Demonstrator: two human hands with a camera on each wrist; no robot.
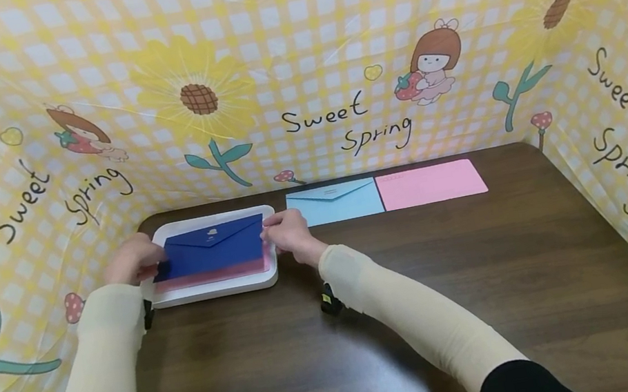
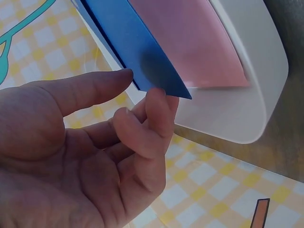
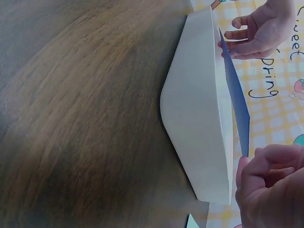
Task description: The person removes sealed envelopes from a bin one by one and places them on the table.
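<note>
A dark blue envelope with a pointed flap is over a white tray, where a pink envelope or card lies beneath it. My left hand is at the blue envelope's left end, the thumb along one side and curled fingertips at the other in the left wrist view. At the opposite end, my right hand pinches the edge between thumb and finger. From the right wrist view, the blue envelope sits tilted, partly above the tray rim.
Right of the tray, a light blue envelope and a pink envelope or card lie side by side along the brown table's back edge. A yellow checked cloth surrounds the table at the back and sides.
</note>
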